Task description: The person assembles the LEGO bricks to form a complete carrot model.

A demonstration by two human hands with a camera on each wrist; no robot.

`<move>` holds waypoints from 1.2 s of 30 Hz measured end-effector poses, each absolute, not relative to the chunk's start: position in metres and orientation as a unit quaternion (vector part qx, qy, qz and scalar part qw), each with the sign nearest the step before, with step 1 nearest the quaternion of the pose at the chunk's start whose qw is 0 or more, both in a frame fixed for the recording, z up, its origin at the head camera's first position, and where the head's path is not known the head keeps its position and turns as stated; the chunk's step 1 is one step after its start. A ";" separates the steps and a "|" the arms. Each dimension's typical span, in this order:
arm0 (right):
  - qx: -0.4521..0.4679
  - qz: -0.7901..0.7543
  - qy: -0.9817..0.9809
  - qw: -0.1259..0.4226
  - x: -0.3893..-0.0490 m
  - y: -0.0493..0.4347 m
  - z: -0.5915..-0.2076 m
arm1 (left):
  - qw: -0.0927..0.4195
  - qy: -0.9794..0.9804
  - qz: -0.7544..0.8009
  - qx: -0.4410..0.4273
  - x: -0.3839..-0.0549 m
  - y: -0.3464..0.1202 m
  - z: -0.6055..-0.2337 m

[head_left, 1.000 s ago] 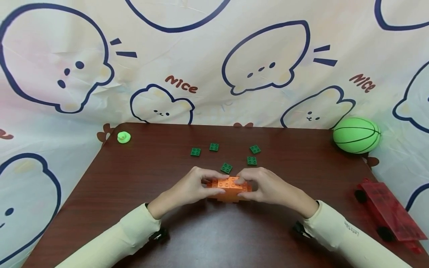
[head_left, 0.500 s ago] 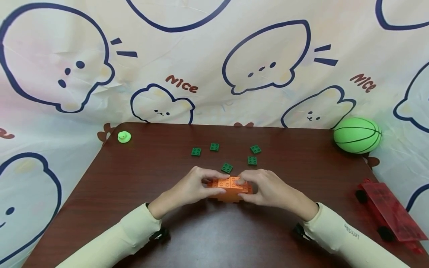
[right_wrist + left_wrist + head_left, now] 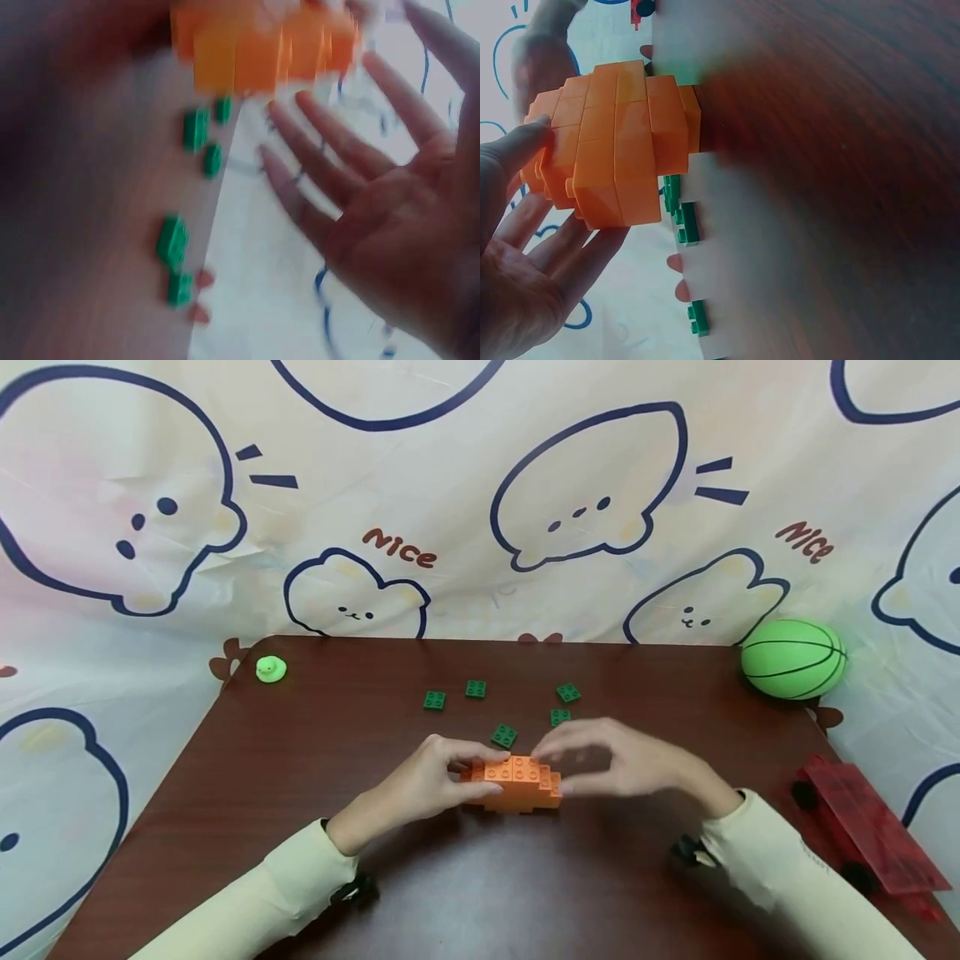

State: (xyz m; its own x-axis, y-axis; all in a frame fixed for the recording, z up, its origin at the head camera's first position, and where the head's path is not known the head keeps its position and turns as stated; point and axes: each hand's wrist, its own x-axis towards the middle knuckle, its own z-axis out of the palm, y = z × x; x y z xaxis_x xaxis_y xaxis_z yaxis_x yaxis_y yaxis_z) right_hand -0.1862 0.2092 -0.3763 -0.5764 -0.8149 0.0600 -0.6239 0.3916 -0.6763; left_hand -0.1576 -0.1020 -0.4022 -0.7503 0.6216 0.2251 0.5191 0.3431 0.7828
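An orange block build [image 3: 521, 789], made of stepped toy bricks with studs on top, stands at the middle of the table [image 3: 337, 727]. My left hand [image 3: 420, 781] grips its left end, thumb on the near face and fingers behind. In the left wrist view the left thumb [image 3: 517, 150] presses the build's stepped side. At the build's right end is my right hand [image 3: 637, 764], fingers spread and relaxed with nothing in them. The right wrist view, blurred, shows that right palm [image 3: 397, 202] beside the orange bricks [image 3: 255, 56].
Several green bricks [image 3: 504, 736] lie scattered just behind the build. A small green duck [image 3: 271, 669] sits at the far left corner, a green ball [image 3: 793, 658] at the far right. Along the right edge lies a red translucent toy car [image 3: 870, 827]. A printed cloth hangs behind.
My right hand has let go of the orange build and moved right, its fingers opening out. The left hand keeps its grip, and the build stays where it was.
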 end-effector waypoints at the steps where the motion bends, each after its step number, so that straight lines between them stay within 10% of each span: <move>1: -0.424 -0.334 0.830 0.140 -0.195 0.214 -0.376 | 0.057 0.819 0.452 0.350 -0.158 -0.102 -0.402; 10: -0.333 -0.191 0.920 0.084 -0.266 0.214 -0.411 | 0.048 0.840 0.412 0.350 -0.154 -0.106 -0.397; 19: -0.327 -0.178 0.926 0.056 -0.267 0.211 -0.432 | 0.046 0.840 0.389 0.375 -0.157 -0.101 -0.394; 36: -0.445 -0.305 0.842 -0.012 -0.166 0.184 -0.349 | 0.047 0.848 0.367 0.379 -0.158 -0.100 -0.391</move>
State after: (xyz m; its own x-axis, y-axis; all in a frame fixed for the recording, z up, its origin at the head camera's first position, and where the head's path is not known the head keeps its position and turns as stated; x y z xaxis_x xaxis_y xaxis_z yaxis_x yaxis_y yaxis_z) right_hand -0.1661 0.1838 -0.3492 -0.6039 -0.7419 0.2915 -0.7565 0.4183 -0.5027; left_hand -0.1576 -0.0999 -0.3912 -0.7077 0.6779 0.1991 0.6088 0.4423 0.6586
